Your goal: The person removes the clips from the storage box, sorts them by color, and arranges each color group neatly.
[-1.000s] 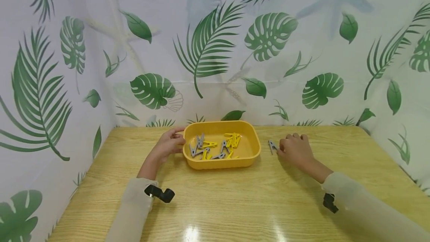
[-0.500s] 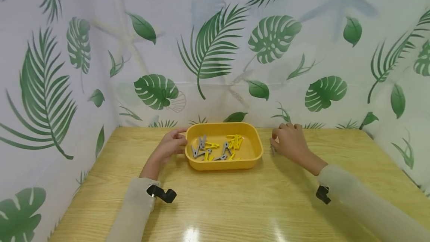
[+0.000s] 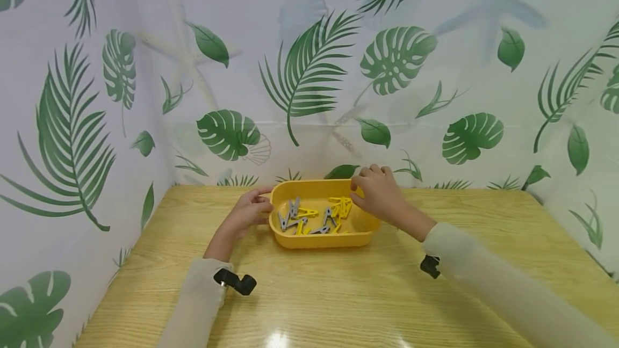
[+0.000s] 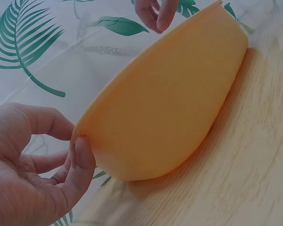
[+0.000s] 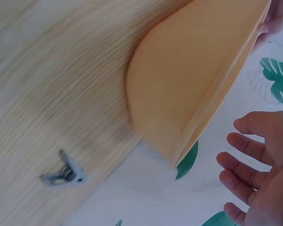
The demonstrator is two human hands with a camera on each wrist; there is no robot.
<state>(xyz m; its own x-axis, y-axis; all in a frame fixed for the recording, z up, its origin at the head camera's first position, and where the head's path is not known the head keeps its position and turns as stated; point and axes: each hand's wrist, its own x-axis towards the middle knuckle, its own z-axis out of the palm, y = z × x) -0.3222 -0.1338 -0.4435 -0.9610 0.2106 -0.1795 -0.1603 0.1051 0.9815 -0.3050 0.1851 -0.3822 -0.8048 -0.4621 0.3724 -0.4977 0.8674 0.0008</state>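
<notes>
A yellow plastic bin (image 3: 319,241) stands on the table with several grey clothespins (image 3: 283,221) and yellow clothespins (image 3: 344,208) inside. My left hand (image 3: 245,214) pinches the rim at its left end; in the left wrist view the thumb (image 4: 83,157) lies against the outer wall. Over the bin's right end is my right hand (image 3: 382,193), hiding that corner in the head view. The right wrist view shows its fingers (image 5: 247,148) loosely spread and holding nothing. One grey clothespin (image 5: 66,173) lies on the tabletop outside the bin, hidden behind the right arm in the head view.
The wood-grain table (image 3: 309,294) ends at the back against a white leaf-print cloth (image 3: 309,144), which also hangs along both sides. A black wrist mount (image 3: 235,282) sits on the left sleeve, and another (image 3: 430,266) on the right.
My right hand has moved left from beside the loose grey clothespin to over the bin's right end. That clothespin stays on the table. The left hand keeps its place at the bin's rim.
</notes>
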